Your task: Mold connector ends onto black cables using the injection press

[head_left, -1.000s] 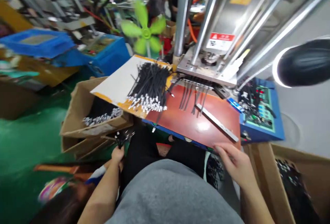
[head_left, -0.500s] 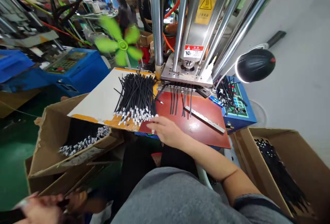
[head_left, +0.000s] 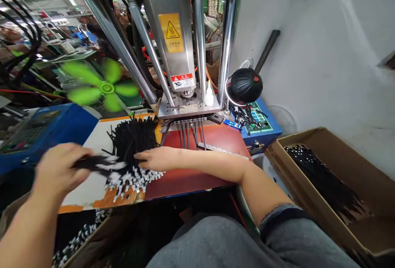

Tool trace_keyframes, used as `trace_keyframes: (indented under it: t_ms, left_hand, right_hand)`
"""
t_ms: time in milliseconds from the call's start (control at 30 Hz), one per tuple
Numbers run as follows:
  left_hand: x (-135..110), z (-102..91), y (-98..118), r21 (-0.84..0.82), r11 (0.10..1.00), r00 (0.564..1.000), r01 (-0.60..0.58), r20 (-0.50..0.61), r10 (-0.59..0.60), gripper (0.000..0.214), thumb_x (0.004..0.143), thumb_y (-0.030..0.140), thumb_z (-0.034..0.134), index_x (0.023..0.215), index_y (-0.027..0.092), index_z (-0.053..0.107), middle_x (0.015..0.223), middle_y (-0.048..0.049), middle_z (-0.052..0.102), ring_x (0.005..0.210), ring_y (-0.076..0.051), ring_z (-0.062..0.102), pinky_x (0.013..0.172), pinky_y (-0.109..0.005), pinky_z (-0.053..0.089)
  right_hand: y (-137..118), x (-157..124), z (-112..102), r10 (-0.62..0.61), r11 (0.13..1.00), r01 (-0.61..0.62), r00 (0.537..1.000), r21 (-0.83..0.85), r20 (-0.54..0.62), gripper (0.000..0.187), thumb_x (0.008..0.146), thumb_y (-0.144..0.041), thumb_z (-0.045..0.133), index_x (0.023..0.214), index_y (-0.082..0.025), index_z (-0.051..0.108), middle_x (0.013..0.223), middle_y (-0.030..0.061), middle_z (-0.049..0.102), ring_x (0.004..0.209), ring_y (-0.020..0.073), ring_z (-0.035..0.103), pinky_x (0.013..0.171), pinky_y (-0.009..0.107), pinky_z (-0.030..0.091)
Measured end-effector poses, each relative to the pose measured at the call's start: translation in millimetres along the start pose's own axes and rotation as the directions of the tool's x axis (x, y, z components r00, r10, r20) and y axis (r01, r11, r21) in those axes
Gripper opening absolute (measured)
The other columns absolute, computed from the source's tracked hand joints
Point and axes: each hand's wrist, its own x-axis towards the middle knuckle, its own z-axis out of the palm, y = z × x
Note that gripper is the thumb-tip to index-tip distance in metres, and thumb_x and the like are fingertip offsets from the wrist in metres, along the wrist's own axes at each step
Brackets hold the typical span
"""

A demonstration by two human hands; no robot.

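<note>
A dense pile of black cables with white terminal ends (head_left: 132, 144) lies on a white board with orange-taped edges (head_left: 88, 190). My left hand (head_left: 58, 171), blurred by motion, grips a small bunch of the black cables (head_left: 95, 163) above the board. My right hand (head_left: 157, 159) reaches across from the right, its extended fingers pressed against the side of the pile. Just right of the pile, several cables hang from the press head (head_left: 188, 122) onto a red-brown work plate (head_left: 191, 177), where a steel bar (head_left: 222, 150) rests.
The press column (head_left: 182, 54) rises behind the plate, beside a black lamp (head_left: 243, 87) and a blue control box (head_left: 262, 132). A cardboard box of cables (head_left: 321, 177) sits at right, and another (head_left: 82, 235) lies below left. A green fan (head_left: 106, 88) spins behind.
The view has swung right and upward. My left hand has risen from the lower left onto the board with a bunch of cables. My right hand has moved left, from the plate to the pile.
</note>
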Motion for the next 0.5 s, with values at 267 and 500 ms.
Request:
trace_keyframes:
  t_ms: [267, 500]
  left_hand:
    - [-2.8, 67.0, 23.3, -0.065, 0.981, 0.934, -0.181, 0.303, 0.192, 0.056, 0.088, 0.037, 0.037, 0.140, 0.025, 0.054, 0.153, -0.0048, 0.043, 0.148, -0.027, 0.028, 0.120, -0.057, 0.017]
    - [-91.8, 24.3, 11.2, -0.152, 0.947, 0.932, 0.282, 0.278, -0.233, 0.068, 0.091, 0.049, 0.042, 0.147, 0.011, 0.043, 0.157, -0.0150, 0.035, 0.145, -0.027, 0.034, 0.122, -0.042, 0.026]
  right_hand:
    - [50.5, -221.2, -22.8, 0.650, 0.759, -0.648, 0.759, 0.064, -0.024, 0.027, 0.097, -0.019, 0.043, 0.106, -0.018, 0.068, 0.096, 0.0083, 0.072, 0.087, 0.0207, 0.066, 0.085, 0.034, 0.052]
    - [96.7, -307.7, 27.5, 0.725, 0.637, -0.730, 0.676, -0.246, -0.131, 0.042, 0.094, -0.037, 0.033, 0.125, -0.024, 0.058, 0.109, 0.0199, 0.067, 0.093, 0.0402, 0.064, 0.078, 0.057, 0.050]
